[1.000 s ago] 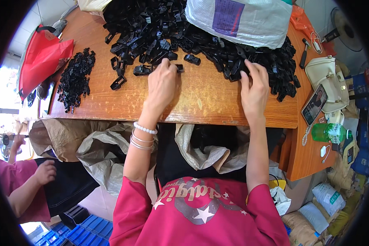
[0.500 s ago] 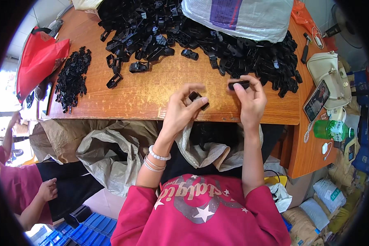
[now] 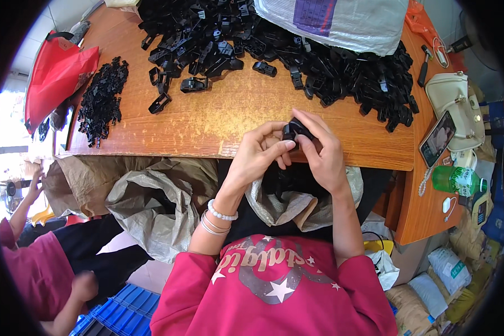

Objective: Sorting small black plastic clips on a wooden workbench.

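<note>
My left hand (image 3: 256,152) and my right hand (image 3: 323,155) meet just above the table's near edge. Each pinches a small black plastic part; the left-hand part (image 3: 288,133) and the right-hand part (image 3: 302,127) touch, and fingers cover much of both. Beyond them, a large heap of black plastic parts (image 3: 341,73) spreads over the wooden table (image 3: 207,126). A few loose pieces lie at its front, among them a hollow black part (image 3: 194,84). Smaller black pieces form a pile (image 3: 102,92) at the left. Below my hands, an open woven sack (image 3: 288,211) holds dark contents.
A white woven sack (image 3: 364,25) rests on the heap. At right are a hammer (image 3: 424,67), cream handbag (image 3: 448,92), phone (image 3: 437,140) and green bottle (image 3: 456,180). A red bag (image 3: 59,78) stands far left. Another person (image 3: 45,257) works at left, beside blue crates (image 3: 129,308).
My right hand has come left and down, bringing its black part against the one in my left hand. The other person's arms have shifted.
</note>
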Tool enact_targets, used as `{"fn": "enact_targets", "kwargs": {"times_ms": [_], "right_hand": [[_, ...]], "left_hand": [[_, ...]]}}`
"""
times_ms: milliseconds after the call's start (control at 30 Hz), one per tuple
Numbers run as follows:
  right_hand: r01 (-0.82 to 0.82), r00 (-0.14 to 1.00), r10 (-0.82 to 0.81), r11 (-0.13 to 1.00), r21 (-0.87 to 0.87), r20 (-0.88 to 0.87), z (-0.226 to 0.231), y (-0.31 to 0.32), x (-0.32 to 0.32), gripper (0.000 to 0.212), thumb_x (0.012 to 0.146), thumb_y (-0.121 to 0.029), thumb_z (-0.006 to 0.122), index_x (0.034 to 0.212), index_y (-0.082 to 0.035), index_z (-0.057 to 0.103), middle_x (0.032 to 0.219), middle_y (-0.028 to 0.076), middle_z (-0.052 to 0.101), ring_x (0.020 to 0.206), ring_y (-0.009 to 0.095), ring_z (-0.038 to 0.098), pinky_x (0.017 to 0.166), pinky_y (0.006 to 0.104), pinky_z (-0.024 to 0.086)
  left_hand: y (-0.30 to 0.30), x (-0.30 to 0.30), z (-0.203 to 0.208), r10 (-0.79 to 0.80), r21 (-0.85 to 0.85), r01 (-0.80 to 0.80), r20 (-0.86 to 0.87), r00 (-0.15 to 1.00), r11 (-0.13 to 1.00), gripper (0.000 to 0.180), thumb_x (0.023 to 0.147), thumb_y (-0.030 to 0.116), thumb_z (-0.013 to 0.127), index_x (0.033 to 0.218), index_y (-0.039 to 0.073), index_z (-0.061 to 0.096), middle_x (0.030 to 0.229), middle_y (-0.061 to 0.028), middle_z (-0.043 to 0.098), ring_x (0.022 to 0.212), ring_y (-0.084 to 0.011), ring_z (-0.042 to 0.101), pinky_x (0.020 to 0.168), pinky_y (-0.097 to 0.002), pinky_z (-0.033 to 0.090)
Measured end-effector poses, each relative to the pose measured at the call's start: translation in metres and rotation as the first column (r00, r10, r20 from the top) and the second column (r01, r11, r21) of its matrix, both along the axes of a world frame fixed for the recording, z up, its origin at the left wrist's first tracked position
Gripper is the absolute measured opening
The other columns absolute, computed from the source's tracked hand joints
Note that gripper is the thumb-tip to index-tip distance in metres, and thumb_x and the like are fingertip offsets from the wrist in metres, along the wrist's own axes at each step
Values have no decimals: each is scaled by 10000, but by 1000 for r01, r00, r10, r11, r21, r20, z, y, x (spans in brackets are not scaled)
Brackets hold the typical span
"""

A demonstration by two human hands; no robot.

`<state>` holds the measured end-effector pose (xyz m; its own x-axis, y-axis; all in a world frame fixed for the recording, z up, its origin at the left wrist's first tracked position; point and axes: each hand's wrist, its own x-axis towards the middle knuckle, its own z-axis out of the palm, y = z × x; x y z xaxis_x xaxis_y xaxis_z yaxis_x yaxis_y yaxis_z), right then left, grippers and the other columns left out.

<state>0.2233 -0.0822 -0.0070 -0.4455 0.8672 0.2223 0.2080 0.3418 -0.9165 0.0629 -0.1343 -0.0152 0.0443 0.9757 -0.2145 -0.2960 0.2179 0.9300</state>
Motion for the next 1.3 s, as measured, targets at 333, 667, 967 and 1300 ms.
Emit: {"fn": "enact_targets", "kwargs": {"times_ms": [333,667,967,1300], "right_hand": [[245,948,-284,940,-236,-146,1,1,1,223,957,-151,577,1072,35,620,666,39,628,526,50,528,463,194,400],[39,989,-111,836,-547,-99,4,7,-21,249,988,-226,520,932,12,570,592,48,562,395,65,462,364,205,331],[14,994,7,983,-182,113,10,-2,-17,209,839,-46,664,1017,59,632,675,80,597,602,107,562,548,261,429],[-224,911,101,936,272,401,28,4,-23,253,814,-46,654,1055,27,636,952,213,638,863,378,634,744,418,494]], "left_hand": [[-6,3,1,74,-27,-73,73,995,997,316,906,-1,587,1189,-94,482,886,-150,656,728,-202,678,630,-267,563],[-6,0,0,175,-4,-176,123,977,984,325,905,-43,558,1206,-53,437,969,-120,619,874,-168,655,784,-273,556],[-11,-7,-11,180,102,-178,-14,984,979,308,951,57,554,1231,-46,477,960,-98,644,824,-122,661,738,-240,548],[-20,-18,11,195,201,-121,-409,892,972,293,934,91,593,1182,-53,535,788,-70,651,721,-92,648,637,-229,516]]}}
